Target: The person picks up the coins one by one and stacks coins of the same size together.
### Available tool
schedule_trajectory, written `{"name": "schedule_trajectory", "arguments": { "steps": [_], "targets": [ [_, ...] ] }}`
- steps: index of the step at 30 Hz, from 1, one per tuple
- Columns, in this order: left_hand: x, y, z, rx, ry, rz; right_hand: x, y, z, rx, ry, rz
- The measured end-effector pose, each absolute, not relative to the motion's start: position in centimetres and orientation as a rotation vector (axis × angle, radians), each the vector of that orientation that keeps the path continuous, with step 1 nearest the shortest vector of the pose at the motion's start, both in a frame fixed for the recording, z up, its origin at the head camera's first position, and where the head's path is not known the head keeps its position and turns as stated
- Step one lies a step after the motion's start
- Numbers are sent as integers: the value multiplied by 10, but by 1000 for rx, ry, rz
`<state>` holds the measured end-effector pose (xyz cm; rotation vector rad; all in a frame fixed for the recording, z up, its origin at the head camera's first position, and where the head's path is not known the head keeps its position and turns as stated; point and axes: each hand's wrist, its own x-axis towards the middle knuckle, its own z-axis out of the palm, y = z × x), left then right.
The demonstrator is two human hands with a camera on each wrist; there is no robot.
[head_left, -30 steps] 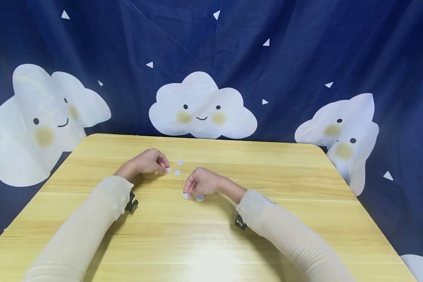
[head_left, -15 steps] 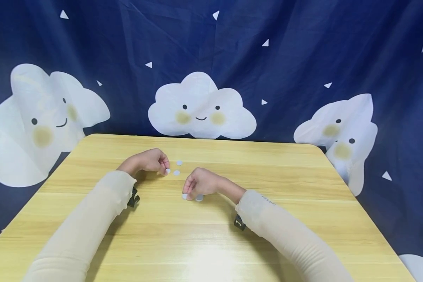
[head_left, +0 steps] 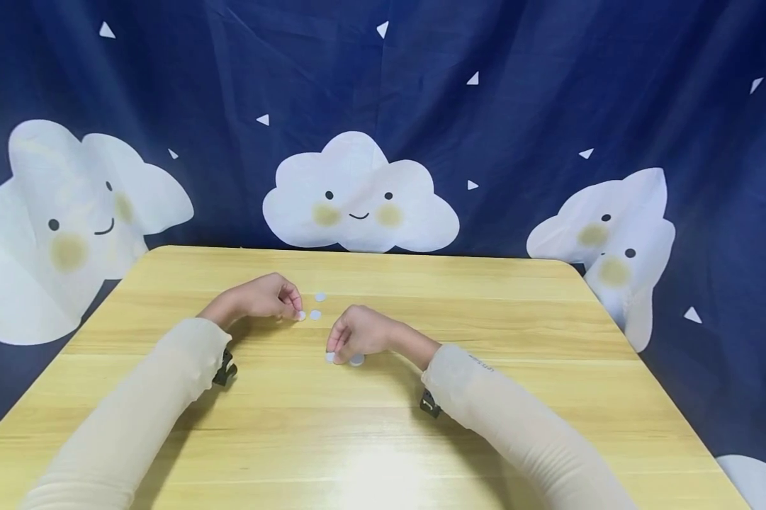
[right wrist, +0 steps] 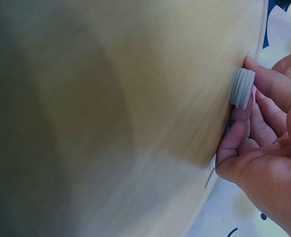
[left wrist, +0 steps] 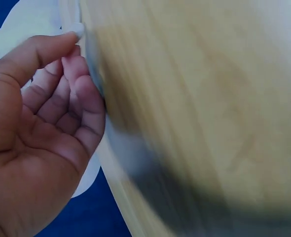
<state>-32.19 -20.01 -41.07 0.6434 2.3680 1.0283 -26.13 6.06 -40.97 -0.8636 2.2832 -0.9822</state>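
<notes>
Near the middle of the table, my left hand (head_left: 269, 296) pinches a small white disc (head_left: 302, 315) between thumb and fingertips, low over the wood; it also shows in the left wrist view as a pale disc (left wrist: 78, 29) at the thumb tip. Two loose white discs, a nearer one (head_left: 315, 315) and a farther one (head_left: 320, 297), lie just right of it. My right hand (head_left: 365, 331) holds another white disc (head_left: 331, 358) at its fingertips, down at the table. Close beside these fingers stands a short stack of several discs (right wrist: 242, 89).
The light wooden table (head_left: 383, 418) has rounded far corners. Behind it hangs a dark blue curtain (head_left: 516, 127) printed with white clouds. A small black device (head_left: 224, 368) sits under the left sleeve, and a similar black device (head_left: 430, 404) under the right.
The head view has shifted slightly. My left hand has brought its disc a little nearer to the person, level with the closer loose disc. My right hand has stayed in place.
</notes>
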Motion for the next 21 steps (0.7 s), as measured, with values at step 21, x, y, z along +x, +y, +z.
{"name": "schedule_trajectory", "arguments": {
  "steps": [21],
  "targets": [
    [-272,-174,-405,582,2282,1185,-262,62,-411,-864,2290,-966]
  ]
}}
